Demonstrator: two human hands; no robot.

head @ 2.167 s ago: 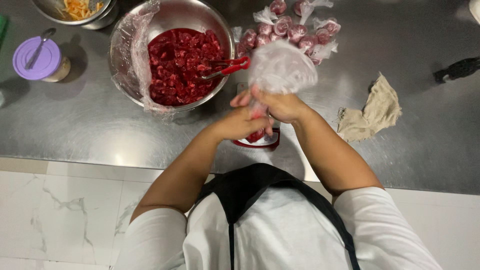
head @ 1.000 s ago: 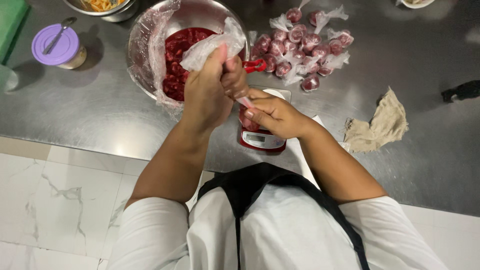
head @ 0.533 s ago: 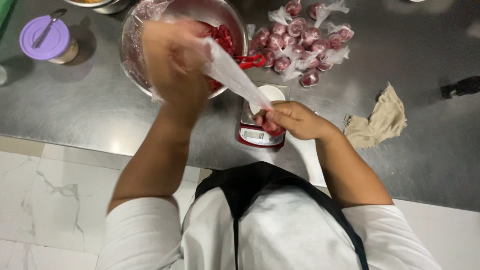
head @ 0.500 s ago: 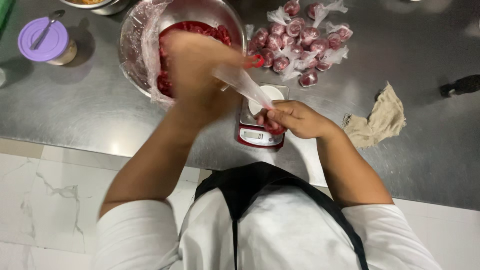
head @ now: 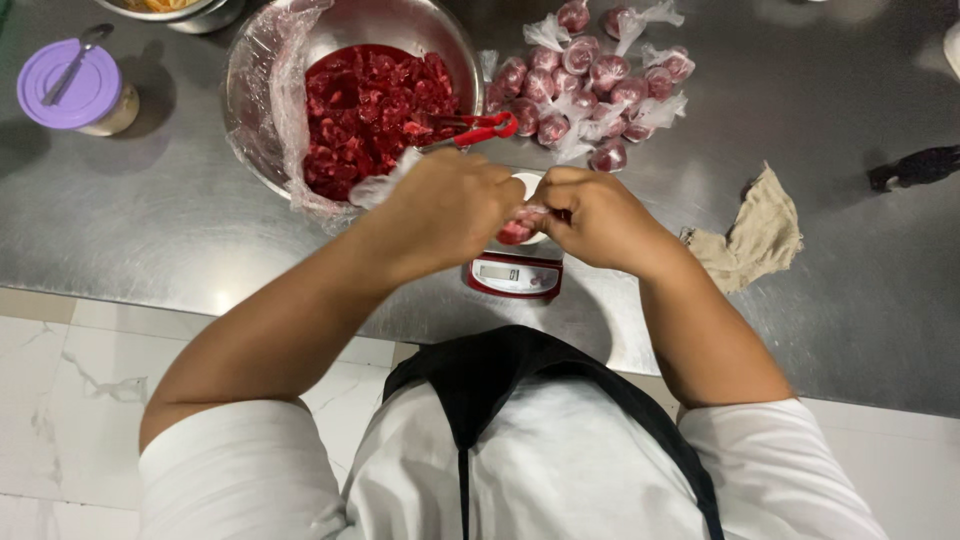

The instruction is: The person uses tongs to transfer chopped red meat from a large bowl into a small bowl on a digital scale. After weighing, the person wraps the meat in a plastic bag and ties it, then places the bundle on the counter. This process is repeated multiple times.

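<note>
Steel table (head: 150,230), seen from above. Nearest, small red scale (head: 515,275). Just over it, left hand (head: 450,205) and right hand (head: 595,215), both pinched tight on small clear bag (head: 517,228) of red pieces; half a second ago left hand raised, stretching the plastic. Beyond, metal bowl (head: 350,30) of red fruit, red tongs (head: 480,128), tied bags (head: 590,85).

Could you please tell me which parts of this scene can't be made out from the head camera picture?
- Head view: small clear plastic bag of red filling, mostly covered by the left hand and right hand; its closure is hidden.
- Small red digital kitchen scale: its platform is hidden under both hands, and its display is too small to tell.
- Steel bowl of yellow food: cut off by the top edge.
- Dark object at the right: too small to identify.
</note>
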